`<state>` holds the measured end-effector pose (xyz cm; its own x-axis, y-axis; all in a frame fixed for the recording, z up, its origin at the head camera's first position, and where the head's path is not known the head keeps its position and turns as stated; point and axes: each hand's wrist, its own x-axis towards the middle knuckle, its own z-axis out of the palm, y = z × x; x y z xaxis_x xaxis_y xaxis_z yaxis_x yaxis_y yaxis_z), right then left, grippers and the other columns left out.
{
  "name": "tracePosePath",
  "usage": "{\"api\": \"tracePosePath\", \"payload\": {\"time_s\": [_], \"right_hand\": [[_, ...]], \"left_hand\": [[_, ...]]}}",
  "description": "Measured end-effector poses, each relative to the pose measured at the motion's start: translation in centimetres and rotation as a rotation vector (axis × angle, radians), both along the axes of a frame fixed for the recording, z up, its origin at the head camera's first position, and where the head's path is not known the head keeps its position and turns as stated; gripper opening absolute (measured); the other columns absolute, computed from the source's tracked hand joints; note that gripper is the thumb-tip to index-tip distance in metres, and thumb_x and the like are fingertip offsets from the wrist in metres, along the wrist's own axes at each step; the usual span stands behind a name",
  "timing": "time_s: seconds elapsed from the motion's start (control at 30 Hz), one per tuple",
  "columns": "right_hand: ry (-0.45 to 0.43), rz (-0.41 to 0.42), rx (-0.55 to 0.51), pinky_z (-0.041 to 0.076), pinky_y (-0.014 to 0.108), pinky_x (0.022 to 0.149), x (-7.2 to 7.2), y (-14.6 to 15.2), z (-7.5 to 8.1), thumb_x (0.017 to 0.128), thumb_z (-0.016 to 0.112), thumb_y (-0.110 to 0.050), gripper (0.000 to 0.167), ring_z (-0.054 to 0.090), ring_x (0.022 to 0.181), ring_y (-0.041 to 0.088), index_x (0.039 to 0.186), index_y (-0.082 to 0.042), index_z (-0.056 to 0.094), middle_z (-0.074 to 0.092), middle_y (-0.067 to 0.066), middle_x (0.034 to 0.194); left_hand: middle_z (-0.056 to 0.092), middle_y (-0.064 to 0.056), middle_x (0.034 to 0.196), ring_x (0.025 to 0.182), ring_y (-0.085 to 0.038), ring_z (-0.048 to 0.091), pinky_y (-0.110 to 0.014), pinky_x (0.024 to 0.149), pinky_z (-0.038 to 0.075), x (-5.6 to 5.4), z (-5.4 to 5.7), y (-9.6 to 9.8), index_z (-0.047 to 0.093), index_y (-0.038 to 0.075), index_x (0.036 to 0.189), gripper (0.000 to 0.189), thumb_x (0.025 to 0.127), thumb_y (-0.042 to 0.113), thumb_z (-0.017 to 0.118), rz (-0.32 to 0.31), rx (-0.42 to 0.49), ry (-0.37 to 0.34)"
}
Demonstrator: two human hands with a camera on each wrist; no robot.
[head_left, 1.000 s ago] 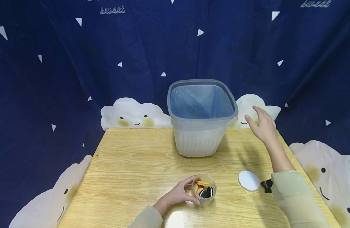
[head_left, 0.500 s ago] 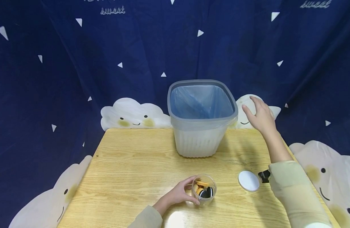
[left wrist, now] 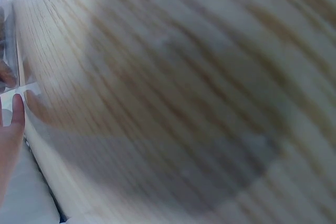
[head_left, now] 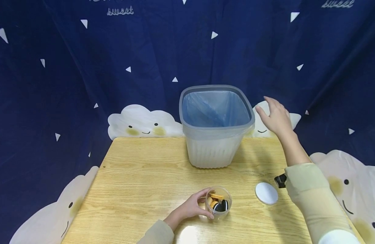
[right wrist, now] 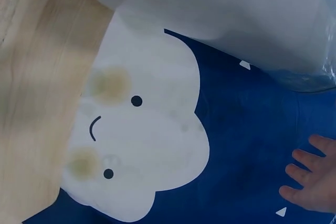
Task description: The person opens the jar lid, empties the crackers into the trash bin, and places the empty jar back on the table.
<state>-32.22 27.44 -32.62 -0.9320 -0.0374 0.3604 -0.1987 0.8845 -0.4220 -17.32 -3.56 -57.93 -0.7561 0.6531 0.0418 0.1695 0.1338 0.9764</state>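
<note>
Holding the cup (head_left: 226,196) near, with the right hand (head_left: 276,118) wide beside the bin (head_left: 212,149)

At the left, our left hand (head_left: 192,205) curves its thumb and fingers round the cup's left side. The cup seems to stand upright on the near part of the table (head_left: 144,169). Inside we see orange cookies (head_left: 217,196) and dark ones (head_left: 224,205) with white filling. As we judge it, a sharp tug from this one-sided hold could tip the cup and spill them, since nothing covers its mouth; a hard squeeze might bow the clear wall.

Beyond the cup, the bin stands at the far side, lined with a blue bag (head_left: 221,106). It sits near the table's far edge, so a bump from an arm could push it over.

Further right, a white disc (head_left: 266,193) lies on the table, just left of our right sleeve (head_left: 306,183); a low sweep of that arm might knock it away.

Our right hand hangs right of the bin, fingers spread, thumb apart, holding nothing. Its depth against the rim is hard to read, so a leftward swing could clip the bin. Beside the sleeve shows a black piece (head_left: 280,180), partly hidden; we cannot tell what it is.
</note>
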Motion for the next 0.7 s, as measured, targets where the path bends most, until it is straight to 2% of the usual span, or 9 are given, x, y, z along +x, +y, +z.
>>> {"api": "tracePosePath", "payload": {"time_s": [0.27, 0.5, 0.7], "right_hand": [[-0.033, -0.003, 0.058, 0.014, 0.062, 0.102, -0.8, -0.8, 0.7, 0.093, 0.031, -0.054, 0.070, 0.021, 0.132, 0.042, 0.143, -0.005, 0.026, 0.025, 0.023, 0.145], [-0.069, -0.004, 0.115, 0.012, 0.062, 0.103, -1.3, -1.4, 1.3, 0.092, 0.030, -0.055, 0.072, 0.019, 0.132, 0.043, 0.144, -0.006, 0.024, 0.024, 0.024, 0.145], [-0.109, -0.001, 0.184, 0.010, 0.063, 0.103, -1.9, -2.1, 1.5, 0.092, 0.029, -0.057, 0.074, 0.018, 0.132, 0.044, 0.145, -0.006, 0.022, 0.023, 0.025, 0.145]], "left_hand": [[0.043, -0.005, 0.138, 0.117, -0.018, 0.048, -0.033, 0.098, 0.038, 0.0, 0.0, 0.0, 0.036, 0.016, 0.140, 0.084, 0.069, 0.011, 0.079, 0.006, 0.009, -0.010], [0.044, -0.004, 0.138, 0.116, -0.020, 0.049, -0.035, 0.097, 0.038, 0.0, -0.1, 0.0, 0.037, 0.024, 0.140, 0.085, 0.068, 0.011, 0.080, 0.013, 0.004, -0.016], [0.044, -0.003, 0.138, 0.116, -0.020, 0.049, -0.035, 0.097, 0.038, 0.0, -0.1, 0.0, 0.037, 0.026, 0.139, 0.085, 0.067, 0.011, 0.080, 0.016, 0.002, -0.012]]}}
